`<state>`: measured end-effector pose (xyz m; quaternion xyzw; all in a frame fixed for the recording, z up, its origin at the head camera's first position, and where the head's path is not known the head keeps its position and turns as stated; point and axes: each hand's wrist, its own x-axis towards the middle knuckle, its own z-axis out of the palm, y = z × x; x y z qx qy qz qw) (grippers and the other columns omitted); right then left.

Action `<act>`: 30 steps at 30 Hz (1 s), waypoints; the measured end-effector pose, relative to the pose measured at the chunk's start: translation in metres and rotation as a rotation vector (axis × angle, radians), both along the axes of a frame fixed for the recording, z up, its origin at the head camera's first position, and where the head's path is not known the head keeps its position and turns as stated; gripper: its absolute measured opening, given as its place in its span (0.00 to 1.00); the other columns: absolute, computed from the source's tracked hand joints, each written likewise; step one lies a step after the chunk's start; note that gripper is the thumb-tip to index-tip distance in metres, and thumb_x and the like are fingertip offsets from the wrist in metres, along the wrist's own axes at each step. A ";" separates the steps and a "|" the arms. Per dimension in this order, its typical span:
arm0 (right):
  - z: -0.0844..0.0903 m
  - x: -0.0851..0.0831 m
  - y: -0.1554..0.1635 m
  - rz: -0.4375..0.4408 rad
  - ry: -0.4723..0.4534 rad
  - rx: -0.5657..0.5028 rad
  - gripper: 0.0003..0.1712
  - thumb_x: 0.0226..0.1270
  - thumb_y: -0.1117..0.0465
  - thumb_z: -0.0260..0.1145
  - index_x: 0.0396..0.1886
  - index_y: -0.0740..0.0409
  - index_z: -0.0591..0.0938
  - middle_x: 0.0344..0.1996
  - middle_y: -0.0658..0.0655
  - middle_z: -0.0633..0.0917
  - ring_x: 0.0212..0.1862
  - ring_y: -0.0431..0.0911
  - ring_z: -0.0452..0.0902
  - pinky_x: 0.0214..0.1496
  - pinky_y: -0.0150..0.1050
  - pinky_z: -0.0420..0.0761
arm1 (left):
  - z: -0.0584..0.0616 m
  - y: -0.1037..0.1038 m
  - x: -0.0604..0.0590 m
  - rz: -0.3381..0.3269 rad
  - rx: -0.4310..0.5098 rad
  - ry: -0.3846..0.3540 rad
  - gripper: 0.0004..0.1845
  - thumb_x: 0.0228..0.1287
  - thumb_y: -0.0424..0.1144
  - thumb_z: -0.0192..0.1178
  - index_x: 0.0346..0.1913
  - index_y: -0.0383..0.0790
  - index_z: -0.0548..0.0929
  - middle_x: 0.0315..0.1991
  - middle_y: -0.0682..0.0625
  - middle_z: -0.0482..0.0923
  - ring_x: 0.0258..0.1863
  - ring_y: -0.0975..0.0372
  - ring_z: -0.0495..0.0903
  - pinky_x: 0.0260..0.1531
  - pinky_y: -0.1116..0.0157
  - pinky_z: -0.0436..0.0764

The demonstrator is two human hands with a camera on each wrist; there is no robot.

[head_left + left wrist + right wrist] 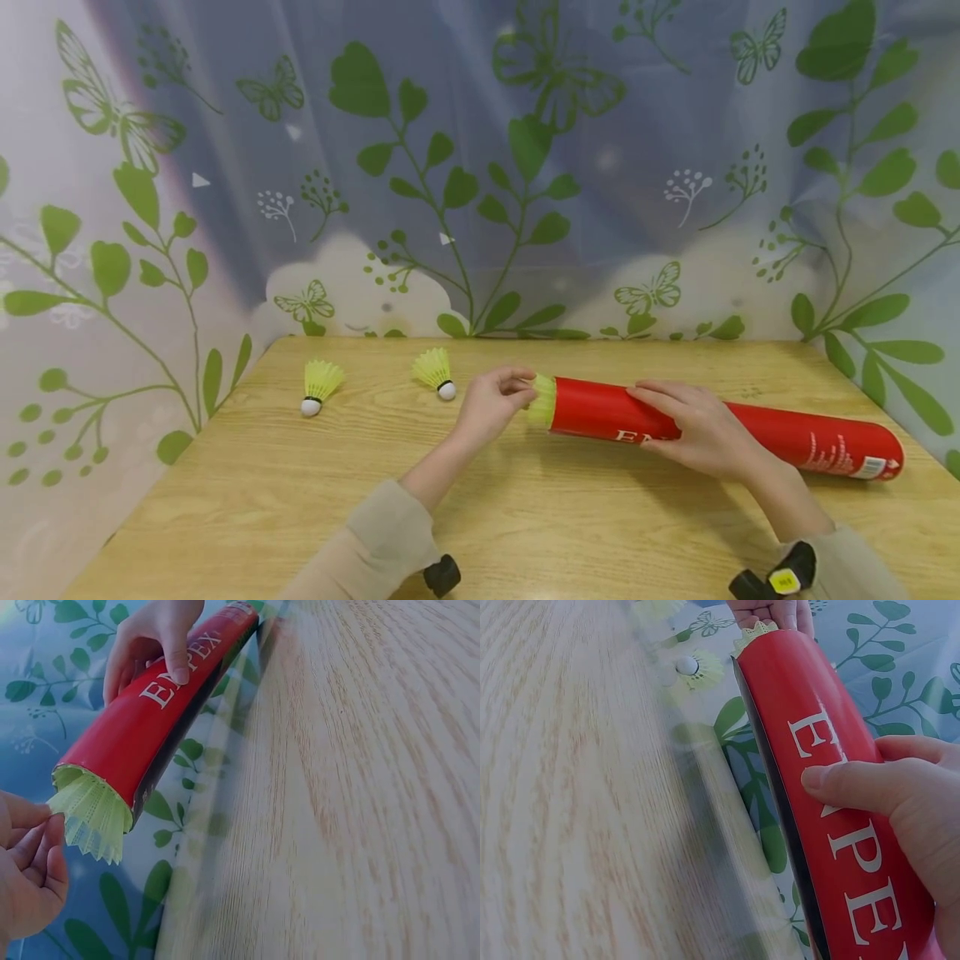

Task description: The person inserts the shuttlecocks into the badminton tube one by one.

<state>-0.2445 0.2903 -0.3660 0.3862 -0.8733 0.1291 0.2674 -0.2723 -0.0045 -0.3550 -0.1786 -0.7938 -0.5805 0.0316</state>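
Sleeved forearms led to a glossy red tube (720,425) lying on the counter (247,500); right grip (693,429) clasped its middle, left grip (491,404) pinched the yellow shuttlecock (542,400) at its mouth.

Light wood-grain counter (525,517) w/ red tube (787,433) lying on its side at right; two yellow shuttlecocks, one (318,387) near left edge, another (437,372) towards centre, well apart.
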 end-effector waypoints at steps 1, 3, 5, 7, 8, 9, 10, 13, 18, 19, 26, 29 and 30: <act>0.000 0.000 0.000 -0.003 -0.004 0.000 0.43 0.35 0.58 0.80 0.58 0.57 0.76 0.51 0.60 0.79 0.50 0.55 0.75 0.46 0.56 0.73 | 0.000 0.000 0.001 0.000 -0.003 0.006 0.12 0.59 0.31 0.62 0.47 0.35 0.82 0.32 0.47 0.83 0.31 0.61 0.81 0.31 0.68 0.77; 0.000 0.001 0.000 -0.010 -0.010 0.001 0.42 0.36 0.58 0.80 0.58 0.57 0.76 0.52 0.60 0.78 0.50 0.55 0.75 0.46 0.56 0.72 | 0.000 0.000 0.001 -0.004 -0.008 0.018 0.14 0.59 0.30 0.62 0.48 0.35 0.82 0.32 0.46 0.83 0.30 0.60 0.81 0.29 0.69 0.76; 0.000 0.001 0.001 -0.013 -0.011 0.002 0.42 0.36 0.58 0.80 0.58 0.57 0.76 0.52 0.60 0.79 0.50 0.55 0.75 0.46 0.56 0.72 | 0.000 0.001 0.002 -0.005 -0.010 0.029 0.14 0.58 0.29 0.62 0.49 0.35 0.82 0.31 0.46 0.83 0.29 0.60 0.81 0.27 0.70 0.75; -0.001 0.001 0.001 -0.015 -0.008 0.006 0.42 0.36 0.58 0.80 0.58 0.57 0.76 0.52 0.59 0.79 0.50 0.55 0.75 0.46 0.56 0.72 | 0.000 0.002 0.002 -0.012 -0.007 0.044 0.14 0.58 0.28 0.62 0.49 0.34 0.82 0.31 0.45 0.83 0.28 0.61 0.81 0.26 0.71 0.75; 0.000 0.001 0.000 -0.013 -0.005 0.007 0.42 0.36 0.58 0.80 0.58 0.57 0.76 0.52 0.59 0.79 0.50 0.55 0.75 0.46 0.56 0.73 | 0.000 0.003 0.002 -0.014 -0.006 0.052 0.14 0.58 0.28 0.62 0.48 0.34 0.82 0.30 0.45 0.83 0.28 0.62 0.81 0.26 0.72 0.75; 0.000 0.001 0.000 -0.011 -0.003 0.008 0.42 0.36 0.58 0.80 0.58 0.57 0.76 0.51 0.60 0.79 0.50 0.55 0.75 0.46 0.56 0.73 | 0.001 0.004 0.002 -0.018 -0.004 0.058 0.14 0.57 0.28 0.62 0.48 0.33 0.82 0.30 0.45 0.83 0.27 0.62 0.80 0.26 0.72 0.75; 0.000 0.001 0.001 -0.009 0.000 0.009 0.42 0.35 0.58 0.80 0.57 0.57 0.76 0.51 0.60 0.79 0.50 0.55 0.75 0.46 0.56 0.73 | 0.001 0.004 0.002 -0.021 -0.003 0.063 0.14 0.57 0.27 0.62 0.48 0.33 0.82 0.30 0.45 0.83 0.27 0.62 0.80 0.26 0.72 0.74; 0.000 0.001 0.001 -0.007 0.006 0.010 0.43 0.34 0.58 0.80 0.57 0.58 0.76 0.51 0.61 0.79 0.50 0.55 0.75 0.46 0.56 0.72 | 0.001 0.006 0.003 -0.029 0.000 0.069 0.14 0.57 0.27 0.62 0.47 0.32 0.82 0.29 0.45 0.83 0.26 0.63 0.79 0.25 0.72 0.73; 0.000 0.000 0.002 -0.004 0.009 0.010 0.43 0.33 0.59 0.80 0.57 0.58 0.76 0.50 0.61 0.79 0.49 0.55 0.75 0.46 0.57 0.73 | 0.000 0.009 0.003 -0.022 0.015 0.075 0.12 0.57 0.26 0.62 0.45 0.31 0.82 0.29 0.44 0.83 0.26 0.62 0.80 0.23 0.73 0.72; 0.000 0.000 0.002 -0.004 0.006 0.008 0.43 0.33 0.59 0.80 0.57 0.58 0.76 0.51 0.61 0.79 0.49 0.55 0.75 0.46 0.57 0.73 | -0.001 0.009 0.003 -0.020 0.019 0.082 0.12 0.56 0.26 0.62 0.45 0.31 0.82 0.28 0.43 0.83 0.25 0.61 0.80 0.22 0.73 0.73; 0.002 0.000 0.004 -0.019 -0.006 -0.001 0.43 0.34 0.59 0.80 0.57 0.59 0.76 0.51 0.62 0.78 0.49 0.57 0.75 0.46 0.57 0.73 | -0.004 0.014 0.005 0.008 0.054 0.117 0.11 0.55 0.23 0.61 0.42 0.29 0.82 0.27 0.42 0.83 0.23 0.60 0.80 0.24 0.74 0.75; 0.003 0.000 0.004 -0.026 -0.005 -0.004 0.43 0.34 0.59 0.80 0.57 0.59 0.76 0.51 0.61 0.78 0.49 0.57 0.75 0.46 0.57 0.73 | -0.005 0.016 0.005 0.019 0.065 0.122 0.10 0.55 0.23 0.61 0.42 0.29 0.82 0.28 0.42 0.83 0.23 0.61 0.80 0.23 0.74 0.75; 0.002 0.000 0.004 -0.026 -0.005 -0.003 0.43 0.34 0.60 0.80 0.57 0.59 0.76 0.51 0.61 0.78 0.49 0.57 0.75 0.46 0.56 0.73 | -0.005 0.016 0.005 0.021 0.067 0.122 0.10 0.55 0.23 0.61 0.42 0.29 0.82 0.28 0.42 0.83 0.23 0.61 0.80 0.23 0.74 0.74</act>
